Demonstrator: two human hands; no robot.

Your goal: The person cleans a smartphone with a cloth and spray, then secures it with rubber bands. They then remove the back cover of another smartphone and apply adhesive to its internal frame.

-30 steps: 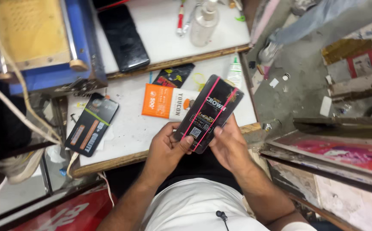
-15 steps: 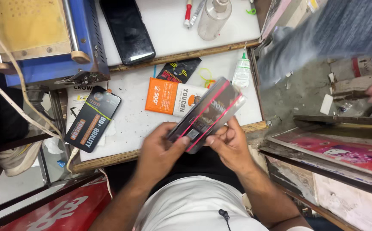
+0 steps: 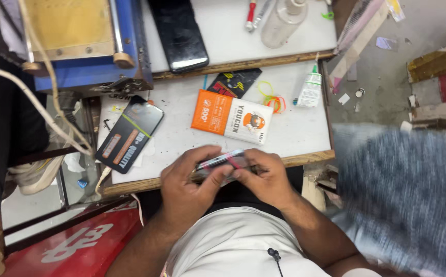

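**Both hands on a flat packet at the table's edge**

Over the near wooden edge of the white-topped work table (image 3: 182,133), the left hand (image 3: 187,187) and right hand (image 3: 264,179) together gripped a thin black packet with pink stripes (image 3: 222,160), seen almost edge-on; left fingers curled over its left end, thumb pressed beneath; right fingers pinched its right end, so the packet lay between both sets of fingertips; just beyond lay an orange-and-white flat box (image 3: 231,116); further left, a black rectangular retail pack (image 3: 129,134); a small white glue bottle (image 3: 310,88) stood near the right rim.

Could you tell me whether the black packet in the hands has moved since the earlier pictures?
Yes. The black packet has tipped edge-on and dropped toward the table's front edge.
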